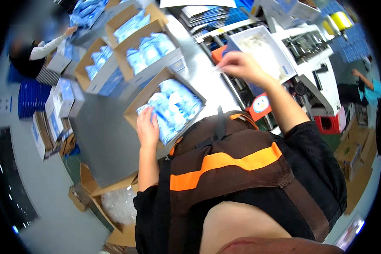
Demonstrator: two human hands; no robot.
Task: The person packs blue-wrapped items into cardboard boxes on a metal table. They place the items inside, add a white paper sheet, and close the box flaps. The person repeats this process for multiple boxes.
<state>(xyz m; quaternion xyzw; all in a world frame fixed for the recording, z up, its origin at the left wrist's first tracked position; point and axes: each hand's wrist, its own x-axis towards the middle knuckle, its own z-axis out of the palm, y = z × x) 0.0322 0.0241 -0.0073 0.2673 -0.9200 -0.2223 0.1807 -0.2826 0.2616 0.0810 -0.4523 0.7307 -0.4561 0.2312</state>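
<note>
Packets (176,104), blue, perhaps lettered

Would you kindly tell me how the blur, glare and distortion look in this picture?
In the head view, the right hand looks slightly soft; the tabletop glares white nearby; straight edges bow toward the black rim; a smudge obscures the upper-left co-worker.

Pkts (183,98) look glossy plastic, box (146,94) matt cardbd, tbl (101,131) smooth grey.

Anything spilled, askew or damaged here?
Nothing stands out. The nearest open carton shows no obvious tear, and its blue packets lie inside, by the left hand. No spill shows; blur could hide small damage.
</note>
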